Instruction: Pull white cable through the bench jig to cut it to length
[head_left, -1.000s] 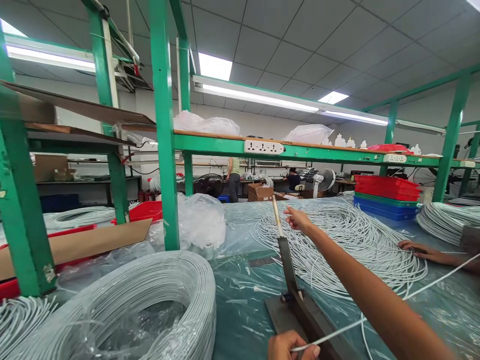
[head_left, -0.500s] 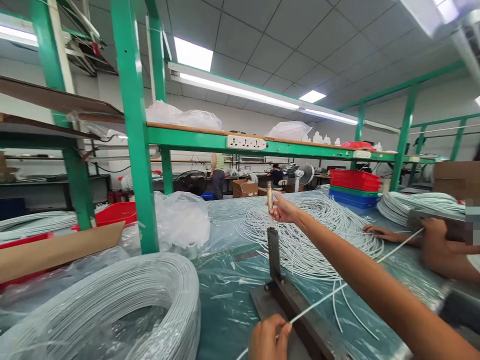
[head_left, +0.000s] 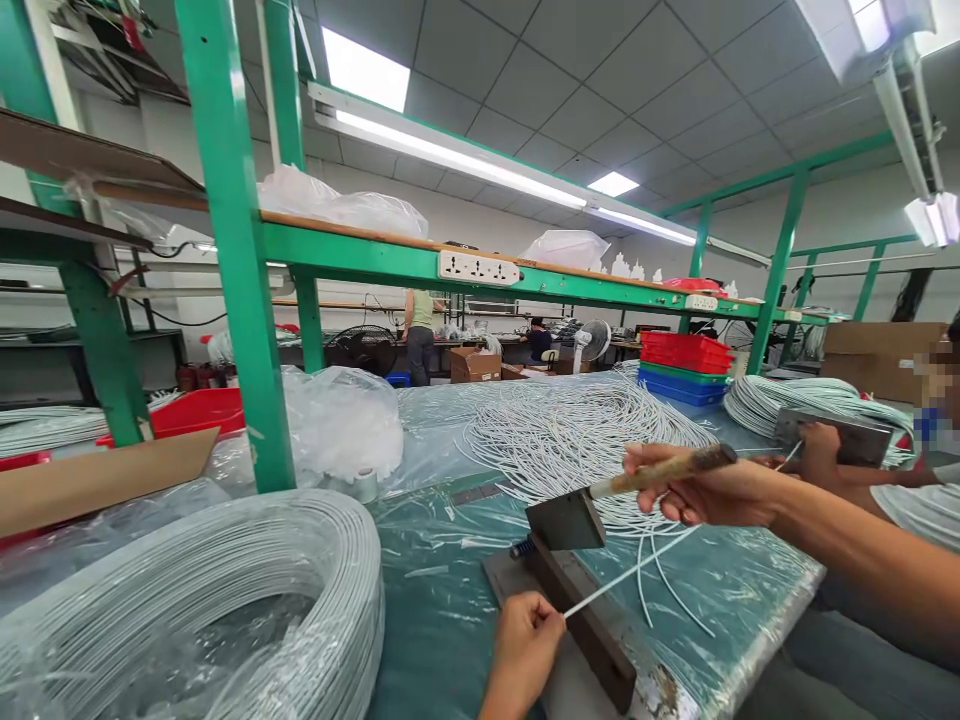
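A: What was held nearest the camera?

B: A thin white cable (head_left: pixel 622 577) was pinched in the left hand (head_left: pixel 525 640), the grip clenched on its near end just short of the cutter base (head_left: pixel 581 620). From that grip the cable was led up and to the right, across the base and under the raised blade (head_left: pixel 566 520).

A: And the other grip?

B: The wooden lever handle (head_left: pixel 660 470) was grasped by the right hand (head_left: pixel 701 490), fingers wrapped fully round it, above and to the right of the left grip. The blade was seen lifted clear of the base, so the cut is judged not yet made.

A: How would the stroke best be done?

B: The cable would be kept taut and flat on the base, square to the blade, with the left fingers held well back from the edge. The lever would be pressed down in one firm, even stroke rather than jerked.

A: What lay beyond the right grip?

B: A heap of cut white lengths (head_left: pixel 577 440) was spread on the plastic-covered tabletop (head_left: pixel 442 600). To the right of that grip, another person's hand (head_left: pixel 821 450) was seen at a second cutter (head_left: pixel 832 436). Well to the left of the left grip a large cable coil (head_left: pixel 217 590) was lying.
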